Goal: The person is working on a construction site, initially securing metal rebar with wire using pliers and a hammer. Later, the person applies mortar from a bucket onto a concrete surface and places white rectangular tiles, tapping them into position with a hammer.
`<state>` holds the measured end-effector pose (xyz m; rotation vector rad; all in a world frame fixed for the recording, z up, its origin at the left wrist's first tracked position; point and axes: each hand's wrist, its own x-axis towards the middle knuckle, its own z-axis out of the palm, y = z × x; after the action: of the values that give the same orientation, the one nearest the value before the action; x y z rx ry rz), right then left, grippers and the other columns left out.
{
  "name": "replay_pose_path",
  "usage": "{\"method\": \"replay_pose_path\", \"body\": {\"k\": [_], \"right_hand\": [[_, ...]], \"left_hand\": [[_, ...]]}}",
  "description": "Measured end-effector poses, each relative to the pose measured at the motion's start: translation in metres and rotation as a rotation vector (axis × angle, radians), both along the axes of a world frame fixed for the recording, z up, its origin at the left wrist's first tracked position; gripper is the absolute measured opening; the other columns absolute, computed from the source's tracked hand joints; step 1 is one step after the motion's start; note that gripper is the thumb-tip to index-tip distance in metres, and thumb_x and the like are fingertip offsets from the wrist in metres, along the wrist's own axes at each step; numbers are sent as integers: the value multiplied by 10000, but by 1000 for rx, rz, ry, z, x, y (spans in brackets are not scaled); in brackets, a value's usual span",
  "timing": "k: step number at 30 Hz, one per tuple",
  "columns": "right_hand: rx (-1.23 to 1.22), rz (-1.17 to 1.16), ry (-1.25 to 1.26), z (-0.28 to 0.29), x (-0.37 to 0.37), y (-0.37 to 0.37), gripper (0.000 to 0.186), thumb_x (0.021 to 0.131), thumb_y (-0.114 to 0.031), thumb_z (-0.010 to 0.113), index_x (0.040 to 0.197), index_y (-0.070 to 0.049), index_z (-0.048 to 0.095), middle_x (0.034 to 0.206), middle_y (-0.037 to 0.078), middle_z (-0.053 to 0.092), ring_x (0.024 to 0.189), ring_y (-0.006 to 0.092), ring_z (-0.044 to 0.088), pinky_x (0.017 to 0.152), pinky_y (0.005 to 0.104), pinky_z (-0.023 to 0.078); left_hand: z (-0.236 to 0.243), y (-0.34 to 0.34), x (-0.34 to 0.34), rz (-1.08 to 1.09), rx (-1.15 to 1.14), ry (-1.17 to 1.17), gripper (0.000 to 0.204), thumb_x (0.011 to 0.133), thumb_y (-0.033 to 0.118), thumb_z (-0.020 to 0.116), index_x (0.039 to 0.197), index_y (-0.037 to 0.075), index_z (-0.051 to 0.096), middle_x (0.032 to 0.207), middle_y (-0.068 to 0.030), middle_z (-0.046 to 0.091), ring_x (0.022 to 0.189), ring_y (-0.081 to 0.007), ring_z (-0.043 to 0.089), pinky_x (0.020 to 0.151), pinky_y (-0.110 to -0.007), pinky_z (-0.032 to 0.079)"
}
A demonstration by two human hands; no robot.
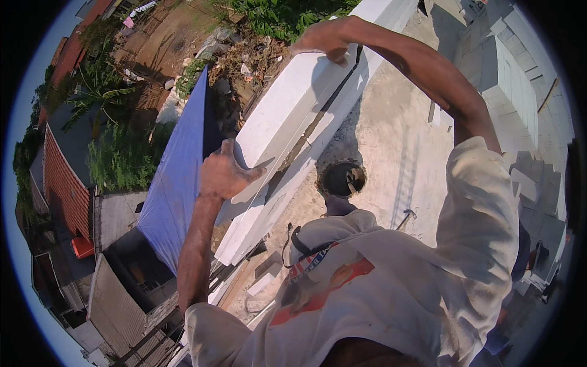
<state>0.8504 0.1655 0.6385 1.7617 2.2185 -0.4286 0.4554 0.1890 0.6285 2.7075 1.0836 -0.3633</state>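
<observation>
A long white concrete block (pixel 278 113) lies along the top of a white block wall (pixel 247 229). Grey mortar (pixel 299 147) shows in a dark, uneven seam between the block and the course below it. My left hand (pixel 229 173) grips the block's near end, thumb stretched along its inner face. Toward the far end, my right hand (pixel 330 41) bends over the top, its thumb on the inner side near the joint with the neighbouring block. The outer face and some of my fingertips are hidden.
By my feet a round dark bucket (pixel 343 178) stands on the pale concrete floor (pixel 391 134), with a hammer-like tool (pixel 406 218) nearby. White blocks (pixel 504 79) are stacked on the right. Beyond the wall, a blue tarp (pixel 174 177) hangs above lower roofs and a drop to the ground.
</observation>
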Motion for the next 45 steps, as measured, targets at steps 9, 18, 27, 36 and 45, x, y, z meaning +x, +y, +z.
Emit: {"method": "replay_pose_path", "body": {"k": [9,18,27,36,45], "right_hand": [[-24,-35,-20,-28,34,-7,902,443,143,836,1276,-96,587,1087,158,693,1128,391,667,899,492,571],[111,29,80,-53,47,-7,984,376,140,851,1288,-111,580,1134,115,688,1172,381,642,983,481,560],[66,-7,25,-44,40,-26,941,539,59,889,1397,-134,554,1301,118,661,1261,356,607,1088,465,506],[107,30,12,-33,27,-39,914,600,24,888,1428,-142,539,1343,122,647,1283,349,597,1107,464,491],[491,112,46,-32,6,-64,888,660,-10,887,1459,-149,525,1385,126,633,1304,342,588,1125,463,476]], "left_hand": [[-22,-12,42,9,-34,-6,859,706,558,801,1223,-86,565,967,-291,723,916,-422,738,868,-468,587],[-37,-10,45,-49,13,-28,937,707,576,781,1280,-130,552,833,-264,731,804,-413,750,762,-462,616],[-28,-20,56,-30,2,0,869,716,529,789,1274,-99,569,875,-268,740,820,-400,755,760,-455,624],[-26,-23,59,-27,-18,27,884,746,534,770,1292,-125,551,903,-274,739,883,-391,756,823,-448,614],[-31,-12,21,40,-279,-295,908,806,468,809,1407,-132,488,1264,-384,632,1169,-457,662,1036,-435,530]]}}
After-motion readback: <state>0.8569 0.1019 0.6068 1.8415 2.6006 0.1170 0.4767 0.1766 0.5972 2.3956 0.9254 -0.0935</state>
